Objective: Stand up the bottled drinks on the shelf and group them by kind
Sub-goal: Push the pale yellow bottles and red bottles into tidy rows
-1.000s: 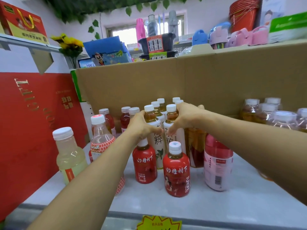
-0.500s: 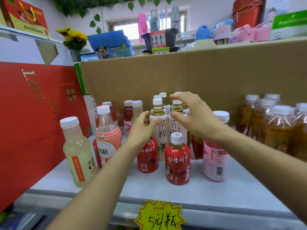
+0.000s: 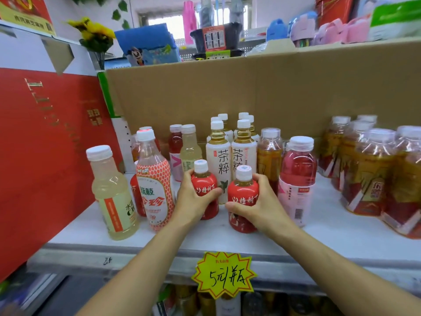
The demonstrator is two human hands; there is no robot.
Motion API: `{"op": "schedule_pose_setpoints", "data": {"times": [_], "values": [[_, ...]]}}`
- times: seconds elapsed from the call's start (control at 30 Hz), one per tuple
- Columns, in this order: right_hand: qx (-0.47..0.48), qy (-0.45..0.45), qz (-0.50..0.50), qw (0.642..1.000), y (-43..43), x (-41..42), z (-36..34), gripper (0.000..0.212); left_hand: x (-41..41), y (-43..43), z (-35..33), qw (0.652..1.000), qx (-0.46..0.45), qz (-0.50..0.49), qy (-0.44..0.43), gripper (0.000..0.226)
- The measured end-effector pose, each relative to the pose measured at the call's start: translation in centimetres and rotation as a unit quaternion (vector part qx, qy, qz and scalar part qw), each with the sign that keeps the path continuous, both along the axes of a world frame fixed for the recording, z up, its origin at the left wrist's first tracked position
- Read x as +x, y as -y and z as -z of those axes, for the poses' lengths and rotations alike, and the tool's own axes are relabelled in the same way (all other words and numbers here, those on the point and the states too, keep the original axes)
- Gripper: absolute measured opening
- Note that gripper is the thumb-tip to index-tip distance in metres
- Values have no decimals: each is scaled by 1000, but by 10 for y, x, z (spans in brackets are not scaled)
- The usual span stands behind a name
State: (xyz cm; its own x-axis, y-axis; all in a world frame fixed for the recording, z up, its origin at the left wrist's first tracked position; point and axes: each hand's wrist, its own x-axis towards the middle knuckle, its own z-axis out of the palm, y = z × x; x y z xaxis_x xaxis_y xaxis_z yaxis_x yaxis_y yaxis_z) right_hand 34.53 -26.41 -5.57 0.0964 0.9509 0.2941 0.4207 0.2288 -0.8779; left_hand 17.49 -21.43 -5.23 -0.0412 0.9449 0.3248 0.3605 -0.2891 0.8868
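Gripping upright red bottles (image 3: 242, 190), caps up.

All upright on the shelf (image 3: 330, 236): the left red bottle (image 3: 203, 180) and right red bottle (image 3: 243, 190) at front centre, white tea bottles (image 3: 218, 160) in rows just behind, a pale yellow bottle (image 3: 111, 192) and lychee bottle (image 3: 155, 190) left, a pink bottle (image 3: 298, 165) right.

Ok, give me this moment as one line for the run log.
left hand: grips small red bottle | right hand: grips second red bottle | both upright on shelf | white tea bottles behind
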Motion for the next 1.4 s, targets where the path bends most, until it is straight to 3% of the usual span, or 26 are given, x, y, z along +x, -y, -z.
{"op": "schedule_pose_setpoints", "data": {"times": [0.27,0.43,0.67,0.8,1.03,1.23,1.4], "values": [[15,-10,36,999,24,7,-6,77,0,22,0,1000,14,18,17,75],[48,-48,53,996,66,23,-12,73,7,69,-11,997,50,42,43,71],[56,-36,76,995,137,71,-16,72,47,139,-14,993,51,102,30,68],[56,-46,102,992,186,119,-16,70,101,183,-9,989,34,127,62,76],[44,-58,136,988,293,246,-23,70,240,268,-2,973,-16,199,116,67],[32,-42,186,981,372,352,-20,77,351,324,-2,963,-41,236,127,82],[20,-48,217,975,404,414,-19,72,418,344,-2,950,-69,287,105,75]]}}
